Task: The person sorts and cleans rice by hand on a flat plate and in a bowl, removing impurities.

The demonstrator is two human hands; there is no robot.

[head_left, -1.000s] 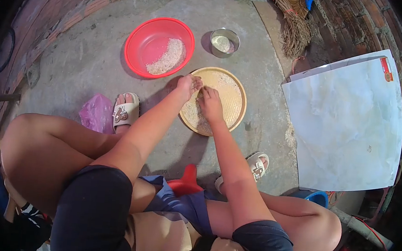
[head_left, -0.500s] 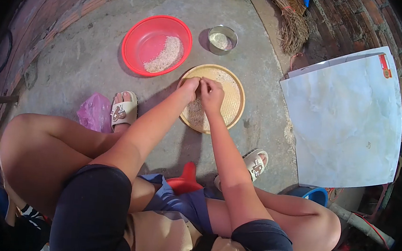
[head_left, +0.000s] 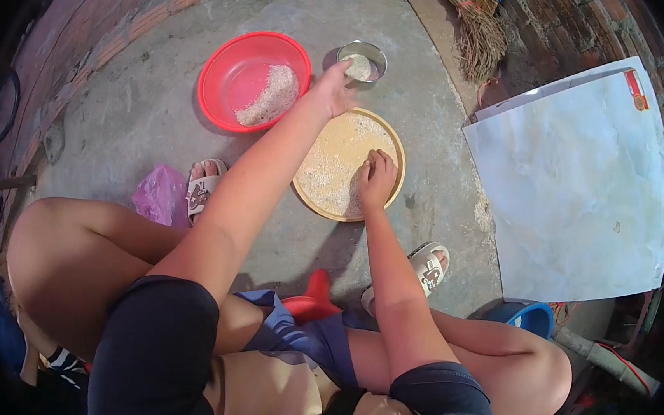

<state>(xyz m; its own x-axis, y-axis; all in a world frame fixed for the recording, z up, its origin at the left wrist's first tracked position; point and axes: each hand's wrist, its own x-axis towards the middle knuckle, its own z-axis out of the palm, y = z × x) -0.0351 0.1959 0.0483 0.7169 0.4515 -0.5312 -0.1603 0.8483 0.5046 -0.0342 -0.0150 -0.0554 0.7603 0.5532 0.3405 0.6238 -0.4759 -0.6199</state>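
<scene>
A round woven tray [head_left: 336, 149] with a thin layer of pale grains lies on the floor between my feet. Over its far edge my left hand [head_left: 335, 89] reaches out with its fingers apart, close to a metal bowl [head_left: 378, 57] that holds pale grains. No object shows in that hand. My right hand [head_left: 379, 178] rests on the right part of the tray, fingers curled down to the grains; what is under the fingertips is hidden. To the left of the tray sits a red basin [head_left: 229, 82] with a heap of pale grains.
A pink plastic bag [head_left: 160, 195] lies beside my left sandal. A large pale sheet [head_left: 575, 188] stands at the right, with a blue basin [head_left: 534, 320] below it. A straw broom [head_left: 479, 43] leans at the top. A red stool-like object [head_left: 313, 306] is between my legs.
My hands were together over the tray and have parted. The left one has moved up toward the metal bowl and opened; the right one has moved down and right onto the tray.
</scene>
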